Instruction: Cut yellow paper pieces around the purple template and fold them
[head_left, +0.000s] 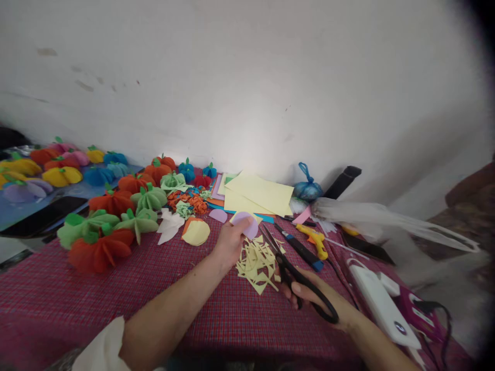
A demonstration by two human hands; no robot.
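Observation:
Pinched in my left hand [230, 242] is a purple paper circle [250, 227], with pale yellow paper showing behind its edge. My right hand [307, 288] grips a pair of black scissors [284, 262] by the handles. Their blades point up toward the circle and stand slightly apart, not touching the paper. Below the circle lies a heap of thin yellow paper scraps [256, 265]. Left of my left hand are a purple half circle [218, 215] and a yellow round piece [196, 233] on top of an orange one.
Folded paper pumpkins [112, 202] in several colours fill the left side. Yellow paper sheets [259, 193] lie near the wall. To the right are a box cutter [299, 247], a yellow glue gun [317, 241], a white power bank [381, 304] and a plastic bag [371, 216].

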